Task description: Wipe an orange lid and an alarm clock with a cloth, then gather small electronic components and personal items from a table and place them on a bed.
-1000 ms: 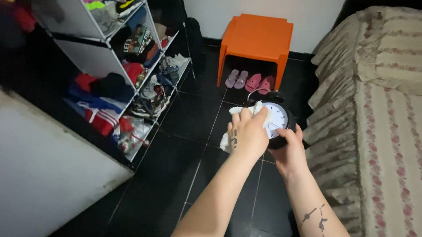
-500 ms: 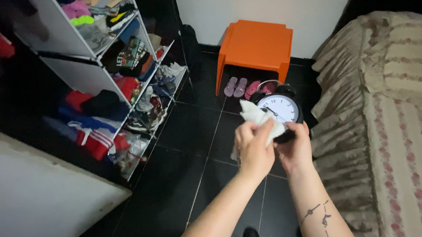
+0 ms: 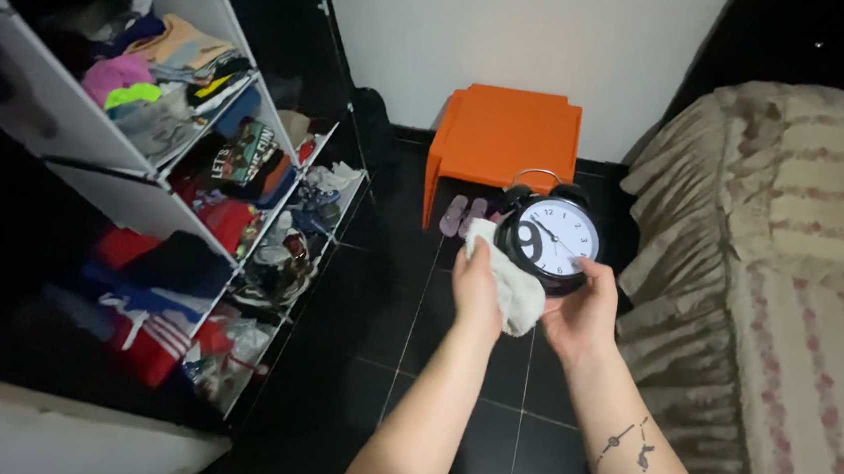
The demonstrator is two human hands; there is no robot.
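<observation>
A black twin-bell alarm clock [image 3: 555, 234] with a white face is held up in front of me, above the dark tiled floor. My right hand [image 3: 583, 315] grips it from below, thumb on its lower rim. My left hand [image 3: 475, 289] holds a white cloth [image 3: 511, 282] and presses it against the clock's left side and lower edge. The clock's face is uncovered and tilted slightly towards me.
An orange plastic stool [image 3: 503, 133] stands at the wall with pink sandals [image 3: 460, 215] under it. White open shelves [image 3: 179, 198] stuffed with clothes and shoes fill the left. A bed [image 3: 801, 267] with a striped frilled cover runs along the right. A white surface [image 3: 45, 438] lies at bottom left.
The cloth has slid off the clock's face down to its left side and lower edge. Both hands and the clock have moved slightly up; my view has tilted upward.
</observation>
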